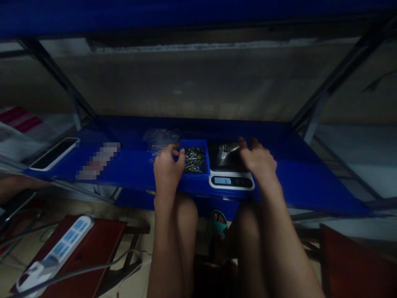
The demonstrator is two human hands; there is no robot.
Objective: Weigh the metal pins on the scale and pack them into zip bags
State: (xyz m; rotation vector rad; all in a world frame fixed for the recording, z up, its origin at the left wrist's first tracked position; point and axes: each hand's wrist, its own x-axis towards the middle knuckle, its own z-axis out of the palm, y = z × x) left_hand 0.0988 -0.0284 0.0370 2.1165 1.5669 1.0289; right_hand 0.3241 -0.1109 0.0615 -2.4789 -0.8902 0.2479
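Head view: long glossy blue bench (304, 174) spans the frame. Flat white-framed dark-faced device (56, 154) by its left edge, near front corner. Black-topped digital scale with white front panel (232, 188) at the front edge, right of middle; display lit, digits too blurry to trust.

Right hand (261, 161) over the scale's right side, fingers partly bent and spread, tips by the cup's handle; can't tell if they grip it. Left hand (167, 167) at the blue tray's left side, thumb and index curled close, small gap; can't tell if anything's pinched. Clear flat plastic bags (161, 136) lie loosely overlapped behind the left hand, toward the rear edge; contents unclear.

Square blue plastic tray (207, 159) just beside the scale's left side, long axis unclear, sides roughly in line with the bench. Small clear plastic cup (222, 152) upright on the scale platform; slim handle angles right and slightly rearward, toward the right fingertips. Thin shiny metal pieces (194, 160) in the tray, pointing every way.

Progress, judged: cup placed, scale on, plenty of pieces loose in tray; finished amount or remainder can't be told.
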